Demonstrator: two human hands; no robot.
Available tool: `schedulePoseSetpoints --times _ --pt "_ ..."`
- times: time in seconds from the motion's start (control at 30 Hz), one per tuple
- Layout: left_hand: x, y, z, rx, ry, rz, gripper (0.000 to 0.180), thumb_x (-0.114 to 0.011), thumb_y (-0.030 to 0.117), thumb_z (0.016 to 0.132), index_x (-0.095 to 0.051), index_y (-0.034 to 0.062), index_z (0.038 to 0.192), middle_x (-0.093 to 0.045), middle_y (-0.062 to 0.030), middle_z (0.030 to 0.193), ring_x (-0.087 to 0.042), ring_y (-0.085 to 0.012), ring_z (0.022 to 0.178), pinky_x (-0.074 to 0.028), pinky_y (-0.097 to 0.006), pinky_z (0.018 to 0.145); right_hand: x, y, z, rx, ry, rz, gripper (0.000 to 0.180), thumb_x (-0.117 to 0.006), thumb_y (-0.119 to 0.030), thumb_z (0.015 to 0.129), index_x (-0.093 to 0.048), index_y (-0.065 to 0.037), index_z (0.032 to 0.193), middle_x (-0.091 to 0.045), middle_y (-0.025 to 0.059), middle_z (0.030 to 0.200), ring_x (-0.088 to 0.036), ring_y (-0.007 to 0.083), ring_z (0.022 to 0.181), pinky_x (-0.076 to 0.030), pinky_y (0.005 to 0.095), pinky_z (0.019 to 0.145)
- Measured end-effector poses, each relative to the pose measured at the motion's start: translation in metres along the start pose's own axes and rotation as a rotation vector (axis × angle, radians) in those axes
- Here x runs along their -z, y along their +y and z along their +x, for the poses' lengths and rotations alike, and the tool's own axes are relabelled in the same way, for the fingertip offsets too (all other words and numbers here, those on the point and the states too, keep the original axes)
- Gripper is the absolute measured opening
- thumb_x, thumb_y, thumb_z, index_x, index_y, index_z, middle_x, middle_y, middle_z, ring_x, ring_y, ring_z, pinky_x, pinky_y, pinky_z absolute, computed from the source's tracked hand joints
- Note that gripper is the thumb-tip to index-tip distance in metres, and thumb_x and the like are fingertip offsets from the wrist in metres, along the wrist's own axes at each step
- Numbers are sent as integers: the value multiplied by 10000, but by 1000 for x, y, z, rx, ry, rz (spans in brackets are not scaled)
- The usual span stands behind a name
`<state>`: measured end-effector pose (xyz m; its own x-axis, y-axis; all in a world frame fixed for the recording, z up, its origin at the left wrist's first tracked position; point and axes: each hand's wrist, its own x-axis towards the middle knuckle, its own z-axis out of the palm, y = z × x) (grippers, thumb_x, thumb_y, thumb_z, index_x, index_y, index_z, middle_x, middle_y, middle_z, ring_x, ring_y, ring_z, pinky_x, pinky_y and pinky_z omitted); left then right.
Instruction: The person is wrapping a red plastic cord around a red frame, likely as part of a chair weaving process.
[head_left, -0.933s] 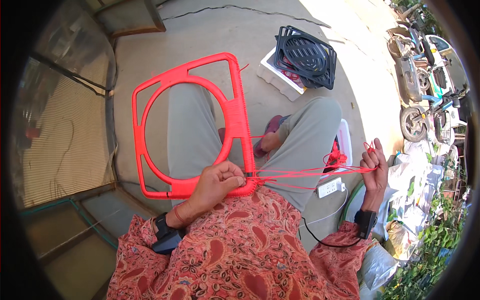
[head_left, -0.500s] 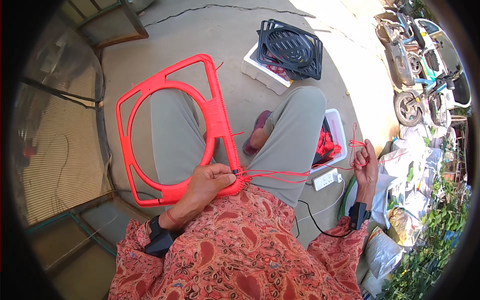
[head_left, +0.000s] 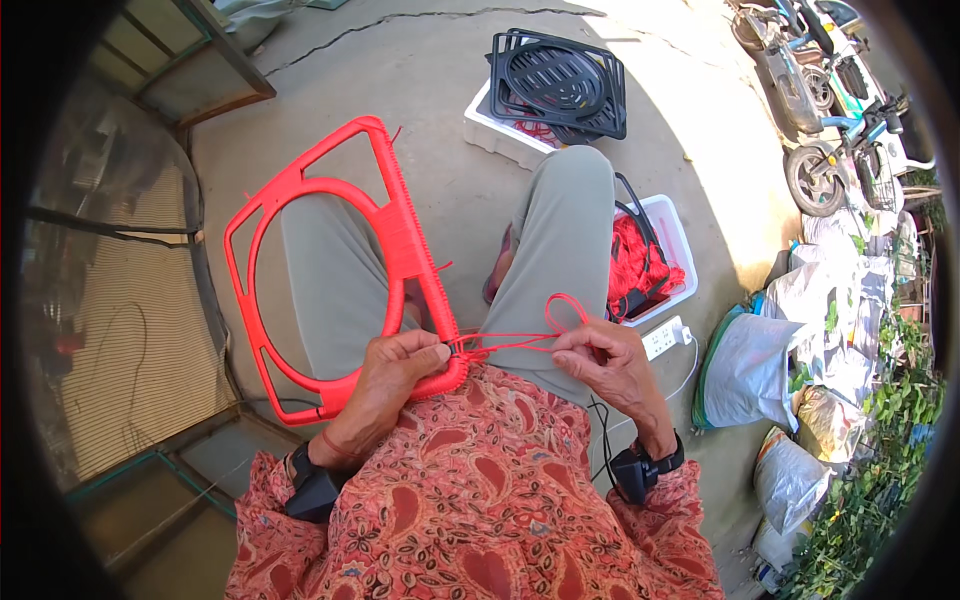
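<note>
Across my lap lies a frame (head_left: 405,245) with a round opening, wrapped in red cord and leaning over my left leg. My left hand (head_left: 392,372) is closed on its near right corner, thumb pressed by a small dark unwrapped stretch. From that corner several strands of red cord (head_left: 505,341) run to the right. My right hand (head_left: 606,362) pinches these strands a short way off, and a loop stands up above its fingers.
Past my knees, black plastic frames (head_left: 560,85) rest on a white foam box (head_left: 505,135). Right of my leg, a white tub (head_left: 680,255) holds red cord, beside a power strip (head_left: 665,338). White sacks (head_left: 750,365), plants and parked scooters (head_left: 815,180) line the right side.
My right hand has come left and down toward the frame, so the cord between my hands is shorter. My left hand keeps its hold on the corner.
</note>
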<state>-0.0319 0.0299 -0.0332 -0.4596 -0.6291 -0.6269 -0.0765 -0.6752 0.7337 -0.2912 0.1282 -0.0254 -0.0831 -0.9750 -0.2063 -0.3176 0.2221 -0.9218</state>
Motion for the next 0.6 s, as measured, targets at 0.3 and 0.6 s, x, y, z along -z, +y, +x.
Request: schedulePoseSetpoints --times 0.3,0.6 --pt "0 0 -1 -9 9 -11 85 -621 68 880 -659 -7 891 -632 5 770 -549 -52 698 -443 -191 670 -21 13 1 207 192 -288 208 -676 -20 780 -697 -89 975 -514 57 671 -508 163 552 -387 291 493" --pt "6 -4 1 -25 -16 -28 88 -619 62 882 -667 -10 903 -659 -9 796 -582 -51 713 -460 -189 662 -31 1 13 277 235 -383 301 -684 -29 770 -684 -126 1055 -539 63 685 -539 201 551 -420 307 501"
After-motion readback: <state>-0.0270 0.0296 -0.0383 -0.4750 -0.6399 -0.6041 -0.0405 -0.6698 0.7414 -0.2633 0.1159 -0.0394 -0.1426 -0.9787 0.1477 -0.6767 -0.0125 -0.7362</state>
